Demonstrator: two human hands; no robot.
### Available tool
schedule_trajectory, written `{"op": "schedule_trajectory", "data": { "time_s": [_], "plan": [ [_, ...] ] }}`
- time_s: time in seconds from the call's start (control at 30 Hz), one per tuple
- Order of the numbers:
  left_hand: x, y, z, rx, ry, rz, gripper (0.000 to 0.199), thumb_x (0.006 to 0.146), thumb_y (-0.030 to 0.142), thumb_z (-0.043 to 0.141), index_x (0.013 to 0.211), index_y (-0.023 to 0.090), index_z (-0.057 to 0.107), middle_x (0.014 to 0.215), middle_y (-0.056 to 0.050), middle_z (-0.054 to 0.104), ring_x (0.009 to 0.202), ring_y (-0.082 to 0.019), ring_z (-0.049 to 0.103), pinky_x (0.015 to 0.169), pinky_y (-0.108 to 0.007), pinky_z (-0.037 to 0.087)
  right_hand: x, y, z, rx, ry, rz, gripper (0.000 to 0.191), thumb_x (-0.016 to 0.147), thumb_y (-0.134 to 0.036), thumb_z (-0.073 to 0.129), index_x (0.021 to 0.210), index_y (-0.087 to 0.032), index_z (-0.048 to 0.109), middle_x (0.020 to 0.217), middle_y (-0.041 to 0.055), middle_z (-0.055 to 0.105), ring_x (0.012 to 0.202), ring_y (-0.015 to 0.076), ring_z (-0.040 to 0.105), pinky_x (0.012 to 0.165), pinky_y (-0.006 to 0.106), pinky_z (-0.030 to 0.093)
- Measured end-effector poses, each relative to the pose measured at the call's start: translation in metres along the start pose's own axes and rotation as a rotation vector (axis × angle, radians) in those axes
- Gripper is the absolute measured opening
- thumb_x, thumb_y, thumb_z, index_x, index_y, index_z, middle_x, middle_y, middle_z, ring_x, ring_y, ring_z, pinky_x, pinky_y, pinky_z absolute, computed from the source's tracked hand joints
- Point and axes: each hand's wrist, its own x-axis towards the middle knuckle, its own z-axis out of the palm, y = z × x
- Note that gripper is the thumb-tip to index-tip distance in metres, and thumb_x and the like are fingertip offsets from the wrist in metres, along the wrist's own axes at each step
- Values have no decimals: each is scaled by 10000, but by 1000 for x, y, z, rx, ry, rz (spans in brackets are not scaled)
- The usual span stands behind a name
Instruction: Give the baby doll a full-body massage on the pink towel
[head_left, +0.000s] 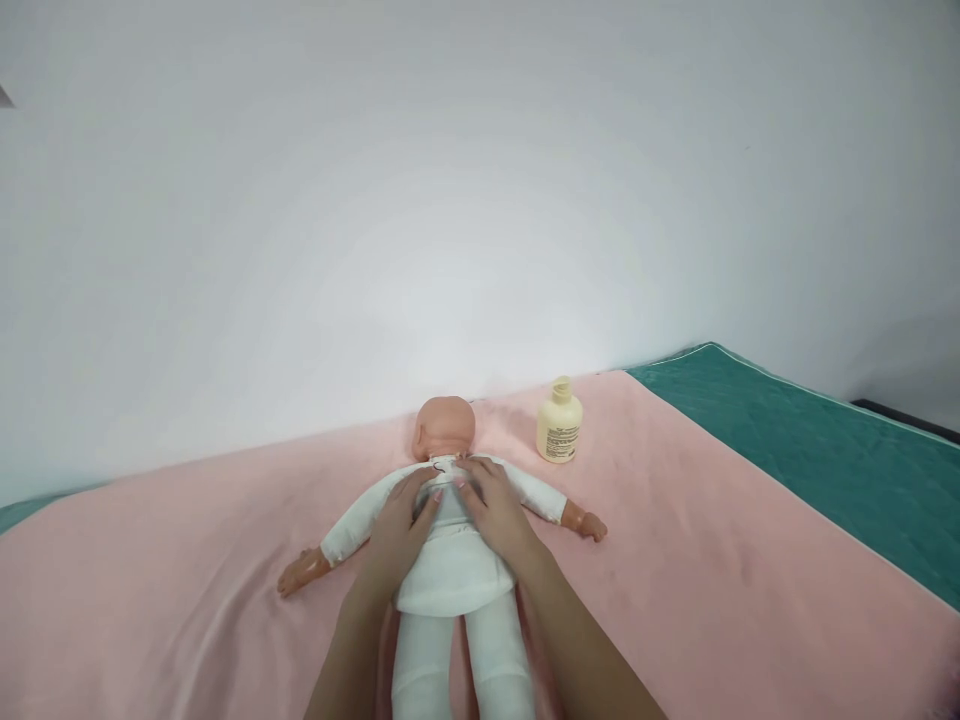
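Note:
A baby doll (454,580) with a white cloth body lies stretched out, its bare plastic head pointing away from me and its arms spread to both sides. The back of the head seems to face up. My left hand (405,515) rests flat on the left side of the doll's upper body, fingers extended. On the right side, my right hand (495,505) lies flat in the same way, its fingers reaching towards the doll's neck. Both thumbs point inward, with a gap between them. Neither hand grips anything.
A pale yellow pump bottle (559,430) with printed text stands right of the doll's head. Under everything spreads a pink sheet (675,590), wrinkled at left. A green quilted mattress (795,440) shows at right. Behind rises a white wall (420,200).

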Motion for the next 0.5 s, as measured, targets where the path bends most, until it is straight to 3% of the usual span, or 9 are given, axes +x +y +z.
{"op": "schedule_trajectory", "data": {
  "time_s": [0.1, 0.2, 0.3, 0.43, 0.5],
  "plan": [
    [-6, 14, -24, 37, -52, -25, 333, 888, 378, 502, 1163, 237, 624, 1340, -72, 567, 1289, -264, 455, 1054, -471, 393, -4, -10, -29, 97, -11, -10, 231, 950, -292, 488, 1078, -230, 671, 1139, 63, 634, 1123, 226, 523, 974, 399, 408],
    [-19, 29, -56, -5, -205, -81, 344, 894, 436, 496, 1187, 313, 628, 1302, -21, 602, 1235, -236, 522, 1013, -412, 451, -12, -21, -59, 200, -353, -64, 209, 930, -316, 533, 925, -269, 736, 967, 14, 669, 943, 197, 611, 830, 323, 485],
    [-35, 39, -83, -5, -414, -19, 298, 887, 436, 520, 1145, 381, 661, 1217, 15, 659, 1173, -225, 580, 1003, -393, 460, -19, -29, -75, 218, -646, -98, 167, 889, -276, 603, 885, -301, 768, 868, -8, 686, 852, 181, 643, 753, 280, 493],
    [-45, 46, -92, -42, -636, 49, 276, 834, 410, 616, 1100, 398, 690, 1141, 7, 697, 1077, -220, 639, 918, -353, 519, -23, -33, -75, 180, -721, -89, 173, 843, -206, 648, 881, -307, 783, 866, 1, 701, 858, 185, 646, 724, 260, 498],
    [-43, 43, -86, -51, -546, 44, 244, 744, 439, 701, 979, 385, 736, 1013, 9, 734, 946, -206, 687, 825, -309, 557, -24, -32, -70, 174, -710, -77, 190, 831, -197, 642, 856, -318, 786, 868, -2, 709, 854, 187, 649, 714, 257, 507]
  ]
}}
